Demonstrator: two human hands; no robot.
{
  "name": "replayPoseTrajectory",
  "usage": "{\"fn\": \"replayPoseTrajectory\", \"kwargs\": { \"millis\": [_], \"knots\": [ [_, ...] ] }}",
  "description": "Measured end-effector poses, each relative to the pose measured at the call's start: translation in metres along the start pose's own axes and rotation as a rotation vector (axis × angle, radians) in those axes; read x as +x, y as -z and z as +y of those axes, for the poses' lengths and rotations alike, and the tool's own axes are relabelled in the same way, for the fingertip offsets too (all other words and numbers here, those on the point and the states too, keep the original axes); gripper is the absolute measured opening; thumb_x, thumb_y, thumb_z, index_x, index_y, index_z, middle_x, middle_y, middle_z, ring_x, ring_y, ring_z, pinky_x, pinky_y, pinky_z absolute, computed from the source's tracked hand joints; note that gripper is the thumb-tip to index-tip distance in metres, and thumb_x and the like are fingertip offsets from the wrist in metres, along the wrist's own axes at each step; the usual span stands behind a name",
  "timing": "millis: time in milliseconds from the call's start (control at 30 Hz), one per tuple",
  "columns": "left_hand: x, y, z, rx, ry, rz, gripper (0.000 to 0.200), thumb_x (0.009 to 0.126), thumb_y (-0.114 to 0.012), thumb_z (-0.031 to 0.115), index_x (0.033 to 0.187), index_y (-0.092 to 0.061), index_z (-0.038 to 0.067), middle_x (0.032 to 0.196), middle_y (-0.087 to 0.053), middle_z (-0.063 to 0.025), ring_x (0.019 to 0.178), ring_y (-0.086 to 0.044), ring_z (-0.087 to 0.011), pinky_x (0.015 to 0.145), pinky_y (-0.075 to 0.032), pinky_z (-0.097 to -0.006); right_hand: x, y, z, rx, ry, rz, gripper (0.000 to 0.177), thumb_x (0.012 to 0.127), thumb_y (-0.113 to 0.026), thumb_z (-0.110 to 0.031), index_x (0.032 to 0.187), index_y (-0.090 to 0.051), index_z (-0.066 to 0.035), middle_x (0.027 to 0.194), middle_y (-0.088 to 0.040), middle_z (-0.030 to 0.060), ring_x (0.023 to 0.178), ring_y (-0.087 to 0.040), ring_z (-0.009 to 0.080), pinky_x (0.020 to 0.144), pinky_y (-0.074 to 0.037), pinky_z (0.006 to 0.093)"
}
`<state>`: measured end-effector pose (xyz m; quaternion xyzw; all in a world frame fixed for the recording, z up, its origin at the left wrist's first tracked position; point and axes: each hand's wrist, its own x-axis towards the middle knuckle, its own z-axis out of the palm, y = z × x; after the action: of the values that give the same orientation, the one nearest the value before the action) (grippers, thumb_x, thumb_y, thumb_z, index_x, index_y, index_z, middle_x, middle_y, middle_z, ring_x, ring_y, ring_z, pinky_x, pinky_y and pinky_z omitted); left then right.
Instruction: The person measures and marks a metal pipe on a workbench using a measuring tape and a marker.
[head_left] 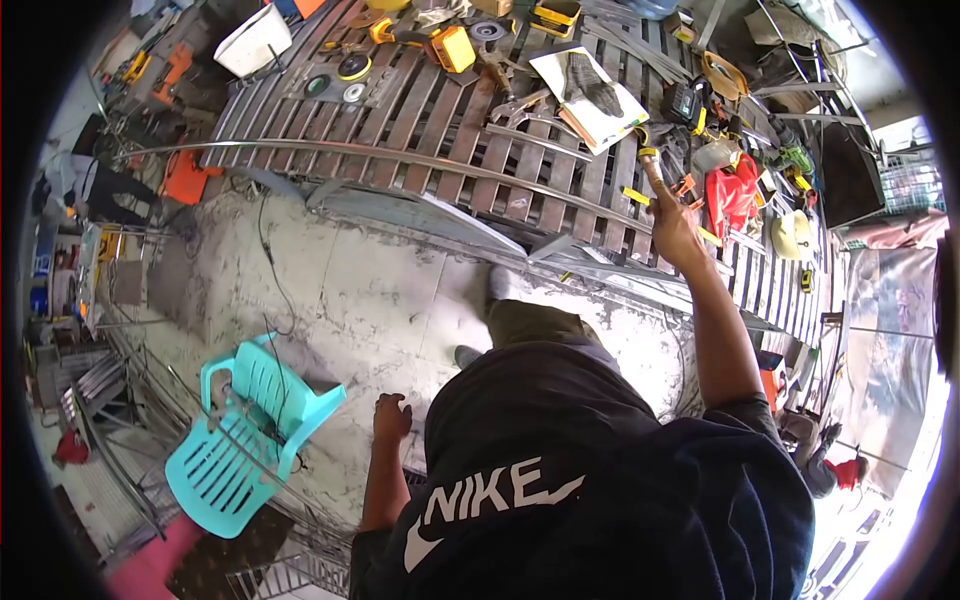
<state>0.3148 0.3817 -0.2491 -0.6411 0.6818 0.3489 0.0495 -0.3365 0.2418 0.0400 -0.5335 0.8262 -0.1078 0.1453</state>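
My right hand [678,232] reaches over the near edge of the slatted metal workbench [480,165]. Its fingers are closed round a slim brownish handle [655,180] with a yellow end, whose exact kind I cannot tell. Just beyond that end lies a white paper pad [605,120] with a dark grey glove [590,85] on it. A red cloth or bag [733,195] is right of the hand, among small yellow and orange tools. My left hand [392,416] hangs low beside my body, fingers loosely bent and apart, holding nothing.
A turquoise plastic chair [228,480] stands on the floor to the left. On the bench are a yellow power tool [452,48], discs [354,67] and a yellow cap [792,235]. A long metal rod [400,157] runs along its front; a cable [268,240] trails across the floor.
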Motion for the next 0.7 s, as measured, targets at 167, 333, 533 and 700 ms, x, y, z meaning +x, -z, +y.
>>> {"fn": "replayPoseTrajectory", "kwargs": {
  "millis": [167,333,533,700],
  "knots": [
    [0.051,0.040,-0.005,-0.010,0.027,-0.067,0.030,0.094,-0.076,0.019,0.122,-0.076,0.007,0.124,-0.069,-0.0225,0.122,-0.065,-0.0420,0.106,-0.054,-0.0502,0.091,-0.037,0.003,0.072,0.103,-0.008,0.063,0.094,-0.049,0.003,0.144,-0.072,-0.027,0.100,-0.075,0.0289,0.099,-0.075,0.0458,0.090,-0.057,0.0537],
    [0.069,0.103,0.001,-0.100,0.099,-0.023,0.028,0.095,-0.075,0.019,0.117,-0.078,0.002,0.119,-0.074,-0.0230,0.116,-0.070,-0.0399,0.103,-0.056,-0.0459,0.229,-0.083,0.022,0.264,0.113,0.095,0.041,0.092,-0.049,0.004,0.118,-0.079,-0.007,0.104,-0.078,0.0199,0.102,-0.077,0.0348,0.090,-0.058,0.0430],
    [0.081,0.154,-0.023,-0.053,0.207,-0.149,0.026,0.098,-0.071,0.020,0.116,-0.078,0.003,0.118,-0.076,-0.0212,0.117,-0.071,-0.0410,0.102,-0.056,-0.0476,0.374,-0.105,0.002,0.044,-0.142,0.201,0.045,0.096,-0.072,-0.039,0.128,-0.076,-0.007,0.114,-0.078,0.0278,0.110,-0.074,0.0479,0.097,-0.058,0.0566],
    [0.091,0.178,-0.039,-0.127,0.362,-0.134,0.026,0.100,-0.068,0.022,0.116,-0.078,0.004,0.120,-0.077,-0.0209,0.116,-0.072,-0.0402,0.099,-0.057,-0.0474,0.432,-0.133,0.021,-0.139,-0.116,0.020,0.051,0.094,-0.077,-0.042,0.128,-0.074,-0.004,0.120,-0.077,0.0264,0.112,-0.075,0.0455,0.097,-0.061,0.0524]
  ]
}}
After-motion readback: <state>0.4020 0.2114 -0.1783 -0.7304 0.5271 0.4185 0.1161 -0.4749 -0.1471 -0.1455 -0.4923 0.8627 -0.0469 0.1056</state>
